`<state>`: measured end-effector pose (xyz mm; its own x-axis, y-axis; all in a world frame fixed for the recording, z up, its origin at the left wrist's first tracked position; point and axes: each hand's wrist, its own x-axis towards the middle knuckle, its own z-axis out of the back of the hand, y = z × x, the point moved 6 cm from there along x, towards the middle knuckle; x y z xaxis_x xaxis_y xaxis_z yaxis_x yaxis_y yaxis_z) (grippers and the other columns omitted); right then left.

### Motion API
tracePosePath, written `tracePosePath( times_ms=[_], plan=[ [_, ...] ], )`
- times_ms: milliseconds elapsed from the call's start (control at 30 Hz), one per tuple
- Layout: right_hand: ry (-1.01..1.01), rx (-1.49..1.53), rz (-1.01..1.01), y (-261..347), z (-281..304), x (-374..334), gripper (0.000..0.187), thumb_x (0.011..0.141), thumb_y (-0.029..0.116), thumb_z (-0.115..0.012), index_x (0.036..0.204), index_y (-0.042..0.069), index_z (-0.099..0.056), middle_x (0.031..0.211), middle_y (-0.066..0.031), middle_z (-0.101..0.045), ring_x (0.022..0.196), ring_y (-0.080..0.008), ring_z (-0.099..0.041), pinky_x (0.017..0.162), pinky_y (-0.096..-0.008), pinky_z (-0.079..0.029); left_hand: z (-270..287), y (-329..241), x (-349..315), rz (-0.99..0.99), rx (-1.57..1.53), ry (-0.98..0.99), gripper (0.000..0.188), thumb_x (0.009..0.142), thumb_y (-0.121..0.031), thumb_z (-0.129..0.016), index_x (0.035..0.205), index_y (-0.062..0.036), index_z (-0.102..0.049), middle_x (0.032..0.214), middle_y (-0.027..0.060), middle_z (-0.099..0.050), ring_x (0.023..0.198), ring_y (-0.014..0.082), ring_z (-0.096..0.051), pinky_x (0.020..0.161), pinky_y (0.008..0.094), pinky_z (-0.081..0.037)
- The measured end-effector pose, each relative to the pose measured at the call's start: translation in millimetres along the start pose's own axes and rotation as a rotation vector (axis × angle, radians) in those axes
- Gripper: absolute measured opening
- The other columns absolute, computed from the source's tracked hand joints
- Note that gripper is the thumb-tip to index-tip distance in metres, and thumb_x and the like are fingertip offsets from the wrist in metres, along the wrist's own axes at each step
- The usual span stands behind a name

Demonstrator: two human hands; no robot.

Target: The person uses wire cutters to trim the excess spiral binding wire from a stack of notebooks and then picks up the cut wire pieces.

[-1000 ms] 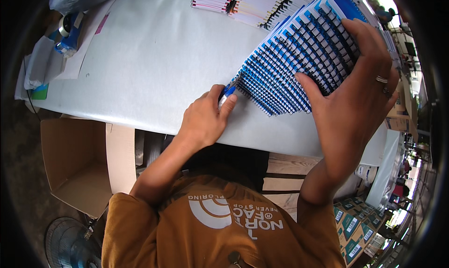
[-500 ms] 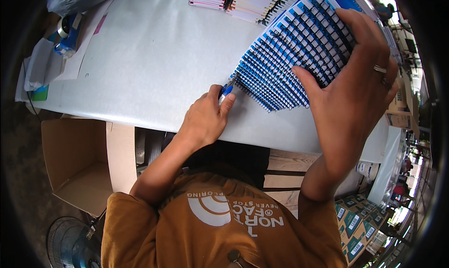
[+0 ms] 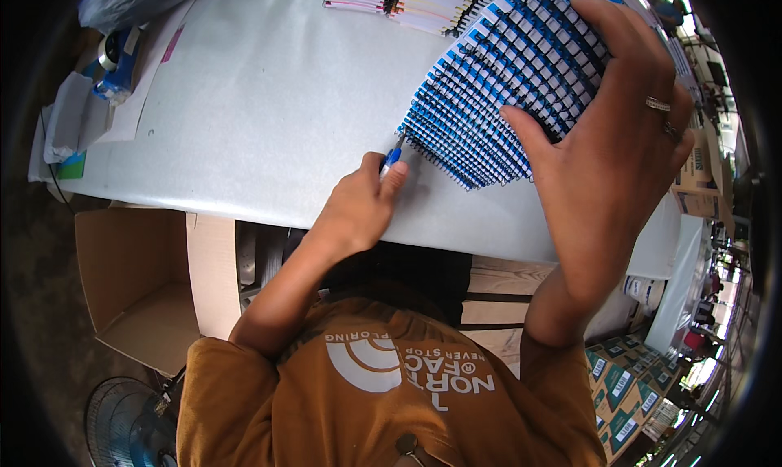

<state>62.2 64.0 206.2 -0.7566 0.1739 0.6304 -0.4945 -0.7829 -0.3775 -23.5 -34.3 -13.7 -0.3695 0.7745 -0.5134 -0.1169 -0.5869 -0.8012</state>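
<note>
My left hand (image 3: 358, 202) is closed around small blue-handled pliers (image 3: 392, 157), whose narrow metal tip points at the near-left corner of a fanned stack of spiral-bound notebooks (image 3: 481, 112). Whether the tip touches a wire end is too small to tell. Black coils and blue-and-white edges show all along the stack, which leans over the table. Spread wide across its right side, my right hand (image 3: 603, 141) grips the stack between thumb and fingers. A ring sits on one finger of that hand.
More bound books (image 3: 432, 2) lie at the table's (image 3: 269, 100) far side. A blue tape dispenser (image 3: 118, 63) and a plastic bag (image 3: 138, 2) are at the far left. Below the edge stand an open cardboard box (image 3: 138, 279) and a fan (image 3: 122, 422); printed cartons (image 3: 623, 394) are at lower right.
The notebook stack and my right hand sit slightly farther left and up in the picture. The pliers' tip stays by the stack's corner, and both grips look the same.
</note>
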Motion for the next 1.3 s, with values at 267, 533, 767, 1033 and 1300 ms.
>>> tracePosePath(
  times_ms=[267,533,767,1033,1300],
  plan=[
    [0.0,0.003,0.004,-1.9,-0.1,-2.9,0.083,0.052,0.028,-0.084,0.123,0.02,-0.041,0.123,0.0007,-0.049,0.112,-0.0225,-0.048,0.091,-0.0453,-0.036,-10.2,9.0,0.7,0.149,-0.952,0.404,0.054,0.095,-0.048,-0.027,0.115,-0.0032,-0.05,0.092,0.0127,-0.06,0.081,0.0243,-0.06,0.071,0.0379,-0.049],
    [0.0,0.012,0.004,-3.3,0.0,-4.5,0.085,0.052,0.028,-0.084,0.124,0.019,-0.04,0.124,-0.001,-0.048,0.113,-0.0233,-0.048,0.092,-0.0453,-0.035,-0.7,3.1,2.8,0.115,-0.29,0.171,0.05,0.096,-0.044,-0.03,0.114,-0.002,-0.05,0.093,0.0147,-0.061,0.083,0.0278,-0.061,0.073,0.0374,-0.047],
    [-0.001,0.019,0.005,-3.4,-0.5,-5.9,0.086,0.052,0.028,-0.084,0.125,0.017,-0.039,0.124,-0.0025,-0.047,0.113,-0.024,-0.047,0.092,-0.0454,-0.035,-19.8,15.2,9.5,0.096,-1.168,0.63,0.062,0.093,-0.051,-0.025,0.125,-0.0003,-0.044,0.107,0.0201,-0.058,0.095,0.0317,-0.06,0.086,0.0458,-0.046],
    [0.001,0.018,0.004,-4.2,1.2,-6.3,0.087,0.053,0.028,-0.084,0.126,0.015,-0.038,0.125,-0.0042,-0.046,0.114,-0.0248,-0.046,0.093,-0.0455,-0.035,-10.9,13.7,14.4,0.11,-1.044,0.543,0.053,0.095,-0.044,-0.028,0.114,0.0004,-0.05,0.074,0.0061,-0.05,0.068,0.0218,-0.058,0.061,0.0388,-0.05],
    [0.001,0.022,0.002,-3.8,1.4,-7.8,0.089,0.053,0.029,-0.084,0.127,0.013,-0.036,0.126,-0.006,-0.046,0.115,-0.0256,-0.046,0.094,-0.0456,-0.034,4.1,-2.2,11.9,0.141,0.037,0.105,0.049,0.095,-0.045,-0.032,0.1,-0.0003,-0.052,0.078,0.013,-0.06,0.077,0.0204,-0.061,0.063,0.0327,-0.048]
  ],
)
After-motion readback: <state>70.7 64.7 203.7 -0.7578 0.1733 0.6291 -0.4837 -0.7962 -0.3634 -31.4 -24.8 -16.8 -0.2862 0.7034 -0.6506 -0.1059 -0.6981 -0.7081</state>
